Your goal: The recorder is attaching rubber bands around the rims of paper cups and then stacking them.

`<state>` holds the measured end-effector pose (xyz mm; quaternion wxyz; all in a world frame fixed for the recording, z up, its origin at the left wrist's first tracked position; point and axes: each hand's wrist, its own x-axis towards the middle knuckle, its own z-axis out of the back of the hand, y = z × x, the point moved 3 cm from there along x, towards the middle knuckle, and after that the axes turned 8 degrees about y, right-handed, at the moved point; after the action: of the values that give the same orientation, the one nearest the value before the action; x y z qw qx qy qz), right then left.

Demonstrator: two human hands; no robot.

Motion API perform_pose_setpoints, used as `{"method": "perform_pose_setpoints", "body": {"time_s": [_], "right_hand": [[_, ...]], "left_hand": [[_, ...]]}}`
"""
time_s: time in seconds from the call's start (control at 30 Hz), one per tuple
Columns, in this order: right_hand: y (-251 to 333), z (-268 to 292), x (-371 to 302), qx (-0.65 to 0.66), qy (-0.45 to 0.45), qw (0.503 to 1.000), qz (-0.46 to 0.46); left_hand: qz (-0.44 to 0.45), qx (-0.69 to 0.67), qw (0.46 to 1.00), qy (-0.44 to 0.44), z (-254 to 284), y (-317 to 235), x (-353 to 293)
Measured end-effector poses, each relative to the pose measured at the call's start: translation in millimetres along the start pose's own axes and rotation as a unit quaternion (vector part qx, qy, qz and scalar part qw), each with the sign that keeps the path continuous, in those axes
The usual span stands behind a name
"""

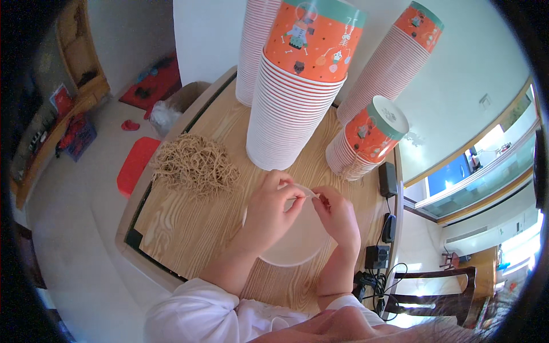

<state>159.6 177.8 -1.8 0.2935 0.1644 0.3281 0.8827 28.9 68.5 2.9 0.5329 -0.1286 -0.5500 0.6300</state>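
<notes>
Two bare hands meet low over the middle of a wood-grained table (186, 234), and from my remote post I see them close together, fingertips almost touching. Just beneath them sits a pale round container (289, 248), nearer the table's near edge than its far one, its broad round face turned up toward the camera; being round, it shows me no clear long axis. The left hand (271, 210) comes over its left side and the right hand (338, 218) over its right, and both are pinched at the rim on the side away from the wearer. I cannot tell whether a thin strand is caught there too. What matters most, I judge, is that this pinching point lies almost midway between the two wrists, so neither hand is clearly nearer. A loose heap of tan strands (197, 164) lies by the table's left edge, nearer the left hand and tangled, with no single direction. Beyond the hands, a tall stack of orange-and-white cups (294, 108) rises toward the far edge, and a short stack (367, 132) stands near the right edge.
</notes>
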Motion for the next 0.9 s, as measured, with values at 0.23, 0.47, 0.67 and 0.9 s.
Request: {"method": "perform_pose_setpoints", "body": {"time_s": [0.23,0.47,0.67,0.9], "right_hand": [[18.7,-0.9,-7.2,0.052,-0.044,0.998,0.014],[21.3,3.2,-10.7,0.063,-0.056,0.996,0.016],[22.1,4.1,-12.1,0.062,-0.054,0.996,0.022],[24.7,4.1,-12.1,0.067,-0.057,0.995,0.037]], "left_hand": [[-0.061,0.175,0.982,-0.032,-8.1,-10.3,0.2],[-0.065,0.199,0.977,-0.045,-10.6,-9.8,0.8],[-0.058,0.203,0.976,-0.054,-13.3,-7.3,1.4],[-0.059,0.198,0.977,-0.053,-11.8,-7.5,1.8]]}}
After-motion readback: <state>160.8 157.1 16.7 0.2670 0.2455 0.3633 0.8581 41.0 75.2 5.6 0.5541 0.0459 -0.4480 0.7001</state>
